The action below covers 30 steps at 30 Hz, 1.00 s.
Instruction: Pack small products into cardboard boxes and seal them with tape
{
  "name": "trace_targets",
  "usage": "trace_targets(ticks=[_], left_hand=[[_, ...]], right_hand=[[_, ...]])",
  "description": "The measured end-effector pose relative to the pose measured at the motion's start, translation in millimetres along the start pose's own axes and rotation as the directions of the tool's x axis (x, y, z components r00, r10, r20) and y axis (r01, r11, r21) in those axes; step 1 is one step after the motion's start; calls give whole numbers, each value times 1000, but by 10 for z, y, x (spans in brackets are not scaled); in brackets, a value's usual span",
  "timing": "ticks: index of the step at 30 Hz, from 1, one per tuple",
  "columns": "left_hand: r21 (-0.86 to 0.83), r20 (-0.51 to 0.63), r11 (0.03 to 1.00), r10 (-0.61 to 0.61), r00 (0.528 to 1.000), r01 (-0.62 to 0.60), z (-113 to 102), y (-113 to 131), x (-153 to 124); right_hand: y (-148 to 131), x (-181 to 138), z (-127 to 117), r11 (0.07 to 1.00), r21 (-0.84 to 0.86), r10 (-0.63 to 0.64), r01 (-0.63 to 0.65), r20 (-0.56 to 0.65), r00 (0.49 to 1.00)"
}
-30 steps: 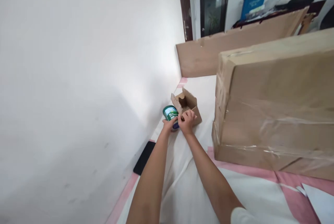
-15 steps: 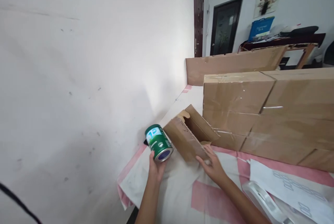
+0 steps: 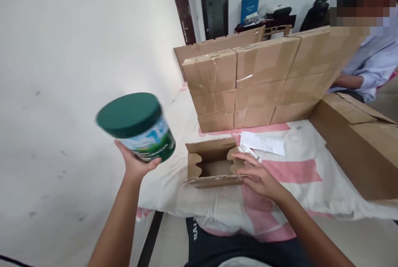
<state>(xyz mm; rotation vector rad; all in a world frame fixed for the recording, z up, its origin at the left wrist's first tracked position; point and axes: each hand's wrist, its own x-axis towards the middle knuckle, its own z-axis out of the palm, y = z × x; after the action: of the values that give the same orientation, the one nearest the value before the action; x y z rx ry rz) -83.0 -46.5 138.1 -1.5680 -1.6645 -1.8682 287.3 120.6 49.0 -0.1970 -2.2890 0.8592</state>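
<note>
Left hand (image 3: 137,165)'s got the tin (image 3: 133,120) gripped from below, tilted, up off the cloth (image 3: 164,178) and left of the open box (image 3: 214,182). Right hand (image 3: 259,178)'s fingers are spread at the box's right end, can't tell if they're pinching. Looks like a hold-tin, steady-box step, so I'd say next move calls for a firm grip

Tin (image 3: 168,146): green, round; dark-green lid (image 3: 129,113) on; blue-and-white picture panel on side, lettering blurred.
Tin pose: raised, tilted, base toward lower right; left of frame centre.
Carton (image 3: 214,169): small, brown cardboard, oblong, top open; curved-cut flaps (image 3: 194,166) at short ends; near edge ragged.
Carton pose: lengthwise across, below frame centre, apart from tin.
</note>
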Motion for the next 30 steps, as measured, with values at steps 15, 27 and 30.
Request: trace_targets(ticks=[15, 27, 30], left_hand=[[162, 968, 898, -63, 245, -409, 899, 208, -216], [168, 986, 775, -141, 92, -609, 1054, 27, -356], [167, 985, 719, -97, 140, -674, 1000, 68, -252]], right_hand=[[27, -493, 481, 993, -63, -112, 98, -275, 955], [76, -450, 310, 990, -111, -110, 92, -173, 979], [51, -282, 23, 987, -149, -70, 65, -28, 997]])
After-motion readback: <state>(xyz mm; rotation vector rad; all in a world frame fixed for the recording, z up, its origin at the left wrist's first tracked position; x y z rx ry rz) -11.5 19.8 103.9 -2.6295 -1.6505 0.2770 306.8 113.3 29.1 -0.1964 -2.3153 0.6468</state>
